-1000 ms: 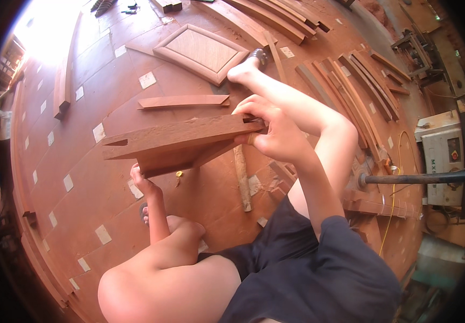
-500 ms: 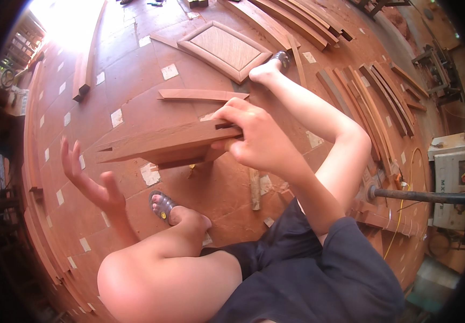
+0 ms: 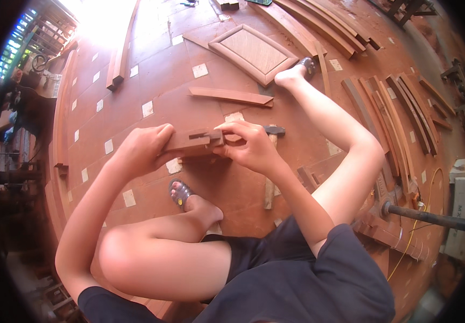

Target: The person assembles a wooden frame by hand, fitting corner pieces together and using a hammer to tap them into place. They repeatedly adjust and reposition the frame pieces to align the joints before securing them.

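A reddish-brown wooden frame piece (image 3: 187,142) is held up above the floor in front of me, with a slot cut in the end that faces me. My left hand (image 3: 147,145) is closed round its left side. On the right, the fingers of my right hand (image 3: 251,146) pinch the piece beside the slotted end. The piece's underside is in shadow, and its far part is mostly hidden. Just beyond my right hand lies a hammer (image 3: 275,131), its handle partly covered by that hand and forearm.
A mitred wooden strip (image 3: 231,96) lies on the tiled floor ahead, with a framed wooden panel (image 3: 254,55) behind it. Long wooden bars (image 3: 388,129) lie in rows to the right. A dark metal pipe (image 3: 431,217) and yellow cord (image 3: 412,229) are near my right leg.
My left hand, open and apart before, has come in and closed on the frame piece. The piece has turned, so its slotted end faces me. The hammer head has come into sight.
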`<action>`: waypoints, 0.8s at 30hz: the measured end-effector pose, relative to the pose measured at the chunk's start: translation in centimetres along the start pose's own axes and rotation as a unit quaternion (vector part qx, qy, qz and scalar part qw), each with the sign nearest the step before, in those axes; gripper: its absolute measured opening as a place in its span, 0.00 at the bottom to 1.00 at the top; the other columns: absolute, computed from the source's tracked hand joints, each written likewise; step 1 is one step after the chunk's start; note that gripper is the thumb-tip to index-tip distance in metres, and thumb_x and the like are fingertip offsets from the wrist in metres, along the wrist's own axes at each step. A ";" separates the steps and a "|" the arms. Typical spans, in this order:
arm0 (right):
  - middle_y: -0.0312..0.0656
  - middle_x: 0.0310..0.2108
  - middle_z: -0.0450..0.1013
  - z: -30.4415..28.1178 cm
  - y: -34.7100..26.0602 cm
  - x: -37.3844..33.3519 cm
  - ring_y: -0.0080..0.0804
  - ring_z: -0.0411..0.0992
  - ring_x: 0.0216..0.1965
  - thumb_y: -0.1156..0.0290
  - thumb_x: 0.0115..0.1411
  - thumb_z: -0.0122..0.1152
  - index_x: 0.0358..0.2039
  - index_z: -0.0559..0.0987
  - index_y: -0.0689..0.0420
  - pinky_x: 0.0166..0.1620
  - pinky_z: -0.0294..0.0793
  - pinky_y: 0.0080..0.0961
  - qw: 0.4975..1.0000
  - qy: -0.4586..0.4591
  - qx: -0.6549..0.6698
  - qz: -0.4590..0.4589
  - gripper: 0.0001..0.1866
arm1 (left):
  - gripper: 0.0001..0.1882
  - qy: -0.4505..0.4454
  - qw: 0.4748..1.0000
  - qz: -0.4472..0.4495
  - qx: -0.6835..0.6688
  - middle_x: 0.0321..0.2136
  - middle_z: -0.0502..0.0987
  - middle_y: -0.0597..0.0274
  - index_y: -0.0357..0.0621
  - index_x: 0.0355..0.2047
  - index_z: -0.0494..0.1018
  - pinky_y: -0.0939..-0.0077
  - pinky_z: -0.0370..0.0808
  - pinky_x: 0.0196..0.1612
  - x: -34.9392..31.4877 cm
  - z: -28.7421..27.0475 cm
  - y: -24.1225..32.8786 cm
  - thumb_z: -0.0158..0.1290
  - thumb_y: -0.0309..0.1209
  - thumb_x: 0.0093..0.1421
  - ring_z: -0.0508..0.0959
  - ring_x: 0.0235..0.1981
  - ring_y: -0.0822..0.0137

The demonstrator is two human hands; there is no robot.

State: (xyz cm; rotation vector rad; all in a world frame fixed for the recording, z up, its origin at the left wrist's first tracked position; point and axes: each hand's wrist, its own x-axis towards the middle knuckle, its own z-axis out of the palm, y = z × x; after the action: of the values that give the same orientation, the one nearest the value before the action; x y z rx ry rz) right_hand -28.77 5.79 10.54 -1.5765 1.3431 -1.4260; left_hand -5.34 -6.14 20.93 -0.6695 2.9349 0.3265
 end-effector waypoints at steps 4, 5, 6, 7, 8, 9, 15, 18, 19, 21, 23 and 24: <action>0.42 0.35 0.78 1.1 -0.1 -0.7 0.36 0.80 0.36 0.71 0.49 0.75 0.42 0.81 0.60 0.36 0.80 0.27 0.995 0.085 -0.039 -0.033 0.20 | 0.20 -0.067 0.997 -0.026 0.008 0.26 0.76 0.49 0.40 0.35 0.65 0.54 0.73 0.32 1.2 -1.4 0.8 0.60 0.41 0.59 0.77 0.29 0.44; 0.41 0.35 0.78 1.2 0.1 -0.9 0.38 0.79 0.35 0.71 0.49 0.74 0.43 0.81 0.59 0.35 0.79 0.29 0.995 0.079 -0.037 -0.051 0.19 | 0.20 -0.056 0.998 -0.024 -0.008 0.26 0.77 0.49 0.40 0.35 0.65 0.55 0.73 0.32 1.4 -1.4 1.5 0.61 0.42 0.58 0.77 0.29 0.44; 0.41 0.36 0.78 1.2 0.4 -1.1 0.40 0.79 0.34 0.71 0.50 0.73 0.43 0.80 0.58 0.34 0.79 0.32 0.994 0.073 -0.040 -0.068 0.19 | 0.20 -0.043 0.999 -0.020 -0.027 0.26 0.77 0.50 0.40 0.35 0.66 0.55 0.73 0.32 1.7 -1.1 2.6 0.61 0.42 0.58 0.77 0.29 0.44; 0.41 0.36 0.77 1.2 0.6 -1.2 0.42 0.78 0.32 0.70 0.50 0.71 0.43 0.80 0.57 0.34 0.78 0.34 0.993 0.067 -0.042 -0.086 0.18 | 0.21 -0.030 0.998 -0.015 -0.046 0.25 0.77 0.50 0.40 0.35 0.66 0.55 0.74 0.32 2.0 -0.8 3.2 0.62 0.42 0.58 0.78 0.29 0.44; 0.41 0.35 0.77 1.4 0.7 -1.2 0.42 0.78 0.32 0.71 0.50 0.71 0.43 0.80 0.57 0.34 0.77 0.34 0.993 0.074 -0.031 -0.088 0.18 | 0.21 -0.015 0.999 -0.003 -0.052 0.24 0.77 0.51 0.40 0.37 0.67 0.57 0.74 0.31 2.3 -0.3 3.1 0.62 0.43 0.57 0.79 0.29 0.47; 0.41 0.35 0.77 1.3 0.7 -1.2 0.43 0.78 0.32 0.72 0.50 0.70 0.43 0.80 0.57 0.34 0.77 0.34 0.993 0.079 -0.026 -0.087 0.18 | 0.21 -0.010 0.999 -0.005 -0.044 0.24 0.77 0.52 0.41 0.37 0.68 0.58 0.74 0.30 2.5 0.0 3.2 0.62 0.43 0.57 0.79 0.28 0.48; 0.44 0.34 0.78 1.7 0.0 -2.1 0.42 0.77 0.30 0.74 0.45 0.70 0.40 0.81 0.63 0.33 0.77 0.32 0.983 0.088 -0.064 -0.150 0.19 | 0.20 -0.009 1.000 0.024 0.009 0.27 0.77 0.57 0.43 0.36 0.69 0.63 0.75 0.26 1.7 2.1 3.9 0.64 0.43 0.54 0.80 0.26 0.54; 0.44 0.35 0.78 1.9 -0.2 -2.2 0.42 0.77 0.30 0.74 0.45 0.70 0.41 0.81 0.63 0.33 0.77 0.32 0.983 0.104 -0.050 -0.140 0.19 | 0.22 0.021 0.999 0.033 -0.015 0.27 0.76 0.57 0.42 0.36 0.70 0.64 0.74 0.25 1.8 2.1 3.8 0.64 0.45 0.53 0.80 0.27 0.54; 0.44 0.36 0.78 1.9 0.0 -2.2 0.42 0.77 0.30 0.74 0.45 0.70 0.41 0.82 0.63 0.33 0.77 0.32 0.985 0.100 -0.048 -0.135 0.20 | 0.22 0.027 0.999 0.033 -0.021 0.27 0.76 0.57 0.43 0.36 0.70 0.64 0.74 0.25 2.0 2.3 3.6 0.64 0.45 0.53 0.80 0.27 0.55; 0.43 0.36 0.79 1.9 0.5 -1.9 0.42 0.77 0.30 0.73 0.44 0.71 0.42 0.82 0.62 0.34 0.77 0.31 0.986 0.095 -0.045 -0.127 0.21 | 0.22 0.030 0.999 0.025 -0.025 0.27 0.77 0.58 0.43 0.36 0.70 0.64 0.74 0.26 2.3 2.3 3.5 0.64 0.45 0.53 0.80 0.27 0.55; 0.44 0.36 0.78 1.4 0.9 -1.5 0.43 0.77 0.31 0.73 0.47 0.71 0.40 0.82 0.60 0.34 0.78 0.33 0.989 0.077 -0.011 -0.125 0.18 | 0.21 0.023 0.999 0.022 -0.031 0.26 0.77 0.58 0.43 0.36 0.70 0.64 0.74 0.26 2.5 2.1 3.4 0.64 0.44 0.53 0.80 0.28 0.56; 0.44 0.35 0.78 0.9 1.3 -1.4 0.43 0.77 0.31 0.74 0.48 0.71 0.40 0.82 0.60 0.35 0.78 0.33 0.990 0.065 0.004 -0.124 0.16 | 0.20 0.025 0.999 0.023 -0.034 0.26 0.77 0.58 0.43 0.36 0.70 0.64 0.74 0.26 2.6 2.1 3.3 0.64 0.42 0.52 0.80 0.27 0.56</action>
State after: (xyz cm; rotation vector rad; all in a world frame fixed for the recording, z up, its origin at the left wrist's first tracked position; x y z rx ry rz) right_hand -28.11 6.53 8.72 -1.7169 1.2443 -1.7075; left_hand -8.96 -3.82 19.14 -0.6290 3.0014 0.4225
